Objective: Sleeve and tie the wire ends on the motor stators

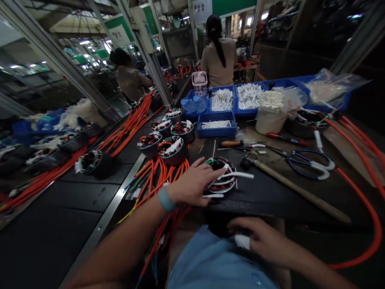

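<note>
- Left hand (194,184): lies palm down, fingers stretched out and loosely spread, not closed around anything; fingertips rest on the near left rim of the stator.
- Stator (225,181): round wound core with dark and coloured windings, flat on the workbench (270,198) near its front edge, directly under and just right of the left fingertips.
- White sleeves (240,175): thin white strips jutting from the stator to the right, past the fingertips.
- Wristband (166,199): light blue, on the left wrist.
- Right hand (264,241): low, below the bench edge and over the blue-clad lap, well apart from the stator; fingers curled. A white piece (242,242) sits at one finger; whether it is gripped cannot be told.
- Orange cables (159,172): a bundle running under the left forearm and down off the bench.
- Hammer (300,193): dark head just right of the stator, long wooden handle slanting to the right front.
- Scissors (309,162): blue-handled, behind the hammer.
- Screwdriver (231,143): wooden handle, behind the stator.
- Further stators (173,148): a cluster to the rear left, with orange leads.
- Blue tray (216,130): behind them, holding white strips.
- Blue bins (237,108): a back row with white parts.
- Pale bucket (267,120): heaped with white pieces, right of the tray.
- Conveyor belt (75,196): dark, to the left.
- Two co-workers (219,60): at the far stations, backs turned.
</note>
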### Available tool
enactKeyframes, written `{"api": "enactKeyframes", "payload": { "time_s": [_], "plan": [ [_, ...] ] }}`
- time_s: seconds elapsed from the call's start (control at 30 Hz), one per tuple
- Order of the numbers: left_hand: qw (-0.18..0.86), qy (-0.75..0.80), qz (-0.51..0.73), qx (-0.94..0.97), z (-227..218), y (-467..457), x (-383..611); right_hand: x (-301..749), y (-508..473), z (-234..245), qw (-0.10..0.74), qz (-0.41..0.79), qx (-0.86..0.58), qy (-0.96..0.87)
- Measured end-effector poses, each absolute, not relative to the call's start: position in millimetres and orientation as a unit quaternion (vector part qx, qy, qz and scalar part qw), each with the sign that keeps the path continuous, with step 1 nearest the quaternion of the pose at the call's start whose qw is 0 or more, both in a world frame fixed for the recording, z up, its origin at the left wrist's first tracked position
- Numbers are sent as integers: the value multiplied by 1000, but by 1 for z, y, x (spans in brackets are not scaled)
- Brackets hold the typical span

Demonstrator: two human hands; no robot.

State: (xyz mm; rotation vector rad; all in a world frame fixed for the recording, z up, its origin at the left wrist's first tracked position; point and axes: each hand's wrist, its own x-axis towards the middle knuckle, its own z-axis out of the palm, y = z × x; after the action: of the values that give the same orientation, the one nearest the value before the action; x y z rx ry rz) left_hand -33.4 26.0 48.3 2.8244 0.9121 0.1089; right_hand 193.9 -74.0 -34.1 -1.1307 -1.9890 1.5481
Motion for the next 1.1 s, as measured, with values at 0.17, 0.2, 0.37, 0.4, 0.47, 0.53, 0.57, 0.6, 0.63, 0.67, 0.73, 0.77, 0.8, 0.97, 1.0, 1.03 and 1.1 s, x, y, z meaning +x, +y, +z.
{"api": "enactKeyframes", "payload": {
  "time_s": [0.17,0.2,0.37,0.4,0.47,0.53,0.57,0.6,0.63,0.67,0.73,0.77,0.8,0.97,1.0,1.03,1.1],
  "plan": [
    [72,400,89,909,56,6,-57,214,-62,-42,363,283,-516,-722],
    [63,431,118,892,49,-2,-51,214,-56,-42,381,218,-512,-738],
    [-14,513,208,833,11,-20,-15,211,-12,-23,362,77,-352,-860],
    [-15,510,219,832,8,-16,-15,211,-1,-17,357,64,-333,-870],
    [13,478,229,848,8,-5,-22,210,20,-3,347,65,-326,-877],
    [57,423,224,876,15,6,-35,208,41,8,333,137,-332,-872],
    [76,397,214,889,20,9,-40,206,50,10,326,200,-337,-860],
    [91,381,200,898,25,11,-43,205,58,11,318,271,-345,-840],
    [100,376,185,902,29,10,-44,205,64,9,311,342,-357,-812],
    [101,384,175,901,31,8,-41,205,68,6,305,406,-374,-776],
    [78,422,173,886,29,2,-28,207,71,-3,298,511,-406,-697],
    [55,447,183,874,25,-2,-18,209,72,-7,294,554,-413,-661],
    [32,470,194,860,21,-6,-10,210,73,-11,290,591,-412,-630],
    [27,463,249,850,13,-18,-9,214,77,-10,256,673,-383,-579],
    [23,456,283,843,14,-22,-19,215,75,-8,253,664,-385,-589],
    [7,460,326,826,15,-26,-32,216,70,-7,256,642,-388,-609],
    [-26,506,390,769,12,-36,-58,217,54,-6,304,543,-411,-666]
  ]
}}
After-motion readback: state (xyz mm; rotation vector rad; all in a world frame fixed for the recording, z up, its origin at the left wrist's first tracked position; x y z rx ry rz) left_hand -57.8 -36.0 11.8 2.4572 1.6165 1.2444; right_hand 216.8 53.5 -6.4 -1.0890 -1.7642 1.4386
